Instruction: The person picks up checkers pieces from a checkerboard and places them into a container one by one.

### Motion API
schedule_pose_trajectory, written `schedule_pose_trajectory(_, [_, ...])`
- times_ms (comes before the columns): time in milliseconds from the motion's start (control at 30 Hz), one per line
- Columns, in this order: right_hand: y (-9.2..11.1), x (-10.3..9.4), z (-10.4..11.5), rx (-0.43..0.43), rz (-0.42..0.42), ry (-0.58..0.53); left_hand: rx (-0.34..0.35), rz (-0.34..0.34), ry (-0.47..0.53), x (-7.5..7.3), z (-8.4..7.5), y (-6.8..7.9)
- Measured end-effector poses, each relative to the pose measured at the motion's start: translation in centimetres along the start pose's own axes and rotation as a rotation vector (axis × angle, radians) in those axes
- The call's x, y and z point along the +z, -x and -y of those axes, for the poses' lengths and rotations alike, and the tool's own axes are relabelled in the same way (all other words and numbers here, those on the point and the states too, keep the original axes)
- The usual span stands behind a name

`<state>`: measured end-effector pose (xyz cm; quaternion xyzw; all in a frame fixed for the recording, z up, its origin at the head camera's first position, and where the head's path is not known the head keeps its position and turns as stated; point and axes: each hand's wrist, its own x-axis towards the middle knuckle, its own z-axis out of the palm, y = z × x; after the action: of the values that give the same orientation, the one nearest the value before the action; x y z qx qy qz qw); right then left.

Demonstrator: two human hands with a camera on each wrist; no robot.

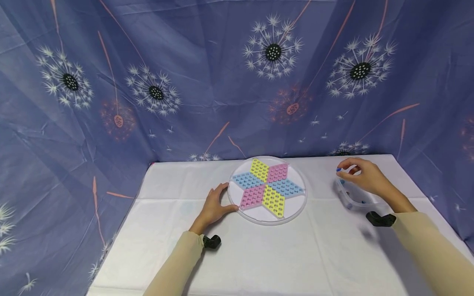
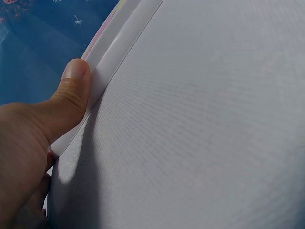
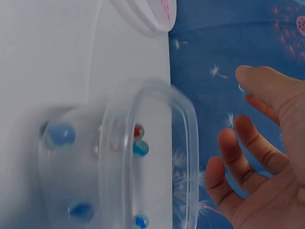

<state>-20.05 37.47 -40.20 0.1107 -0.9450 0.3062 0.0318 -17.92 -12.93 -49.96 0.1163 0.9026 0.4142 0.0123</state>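
My left hand (image 1: 214, 209) rests at the left edge of a round white Chinese checkers board (image 1: 259, 216), thumb and fingers spread along its rim. In the left wrist view the thumb (image 2: 72, 93) lies against the board's white side. The star on the board has yellow, pink and blue points with rows of holes. My right hand (image 1: 364, 176) pinches a small blue marble (image 1: 338, 169) between thumb and index finger, above a clear plastic tub (image 1: 348, 202). In the right wrist view the other fingers are loosely bent and the marble (image 3: 243, 89) is mostly covered.
Several marbles lie in the tub, among them a red one (image 3: 138, 131), a teal one (image 3: 141, 148) and a blue one (image 3: 81, 211). A white cloth (image 1: 274, 255) covers the table. Behind it hangs a blue curtain (image 1: 214, 82) with dandelion prints.
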Motion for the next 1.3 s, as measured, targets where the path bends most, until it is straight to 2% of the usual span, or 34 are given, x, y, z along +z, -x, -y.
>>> schedule_pose_trajectory(233, [0.8, -0.6, -0.9, 0.022, -0.019, 0.013, 0.008, 0.003, -0.006, 0.0, 0.1, -0.1])
schedule_pose_trajectory(567, [1.2, -0.3, -2.1, 0.063, -0.002, -0.006, 0.005, 0.011, -0.007, -0.1, 0.1, 0.0])
schedule_pose_trajectory(900, [1.5, 0.3, -3.3, 0.038, -0.010, 0.007, 0.013, 0.007, -0.010, -0.1, 0.3, -0.1])
schedule_pose_trajectory(1133, [1.5, 0.7, -3.8, 0.067, 0.066, 0.011, 0.017, 0.007, -0.006, -0.1, 0.2, -0.2])
schedule_pose_trajectory(1300, [1.5, 0.8, -4.0, 0.069, 0.079, 0.017, 0.006, 0.004, 0.006, -0.1, 0.1, -0.2])
